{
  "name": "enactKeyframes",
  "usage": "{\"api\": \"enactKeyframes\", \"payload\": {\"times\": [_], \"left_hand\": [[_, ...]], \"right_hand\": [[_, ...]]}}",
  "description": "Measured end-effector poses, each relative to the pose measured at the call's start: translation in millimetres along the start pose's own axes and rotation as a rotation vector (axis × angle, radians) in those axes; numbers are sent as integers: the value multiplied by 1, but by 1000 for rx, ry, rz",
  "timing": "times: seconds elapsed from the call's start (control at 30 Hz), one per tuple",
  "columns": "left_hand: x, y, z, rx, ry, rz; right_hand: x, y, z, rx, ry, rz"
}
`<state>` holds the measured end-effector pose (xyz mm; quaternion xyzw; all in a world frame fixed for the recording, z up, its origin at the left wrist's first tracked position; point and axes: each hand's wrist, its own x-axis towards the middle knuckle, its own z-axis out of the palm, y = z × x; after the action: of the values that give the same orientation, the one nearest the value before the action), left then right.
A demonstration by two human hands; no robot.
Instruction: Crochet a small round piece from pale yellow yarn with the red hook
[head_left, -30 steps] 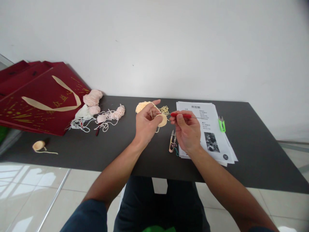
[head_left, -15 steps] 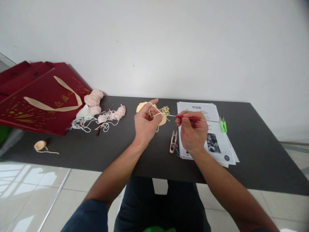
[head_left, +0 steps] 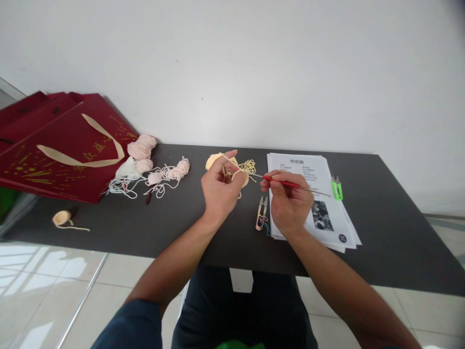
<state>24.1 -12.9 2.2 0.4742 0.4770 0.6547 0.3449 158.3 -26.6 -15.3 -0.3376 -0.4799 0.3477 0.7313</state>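
Near the middle of the frame, the left hand pinches a small round crochet piece. The piece is pale yellow and flat like a little disc, and most of it hides behind the fingers. A thin yellow yarn strand runs over the pointing finger, which sticks up a bit. The right hand is closed around a crochet hook. The hook has a red handle and a thin metal shaft, and its tip points left, right at the round piece. Just behind the hands lie a yellow yarn ball and a loose yellow tangle.

All of this is held just above a dark table. A stack of printed papers lies under the right hand, with green snips at its right edge. Small beige snips lie between the two hands. To the left are pink yarn balls and a messy pile of white and pink yarn. At the far left a small yellow cup shape sits alone. A dark red bag with a cream handle leans in the upper left. Behind the table is a plain white wall, and the floor has shiny pale tiles.
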Motion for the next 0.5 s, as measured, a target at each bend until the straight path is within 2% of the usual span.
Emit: {"api": "enactKeyframes", "payload": {"times": [0.2,0.5], "left_hand": [[-2,-2,1,47,89,54],[3,-10,1,-5,130,-22]], "right_hand": [[-9,0,2,-7,0,-11],[-15,5,-2,-155,-90,-118]]}}
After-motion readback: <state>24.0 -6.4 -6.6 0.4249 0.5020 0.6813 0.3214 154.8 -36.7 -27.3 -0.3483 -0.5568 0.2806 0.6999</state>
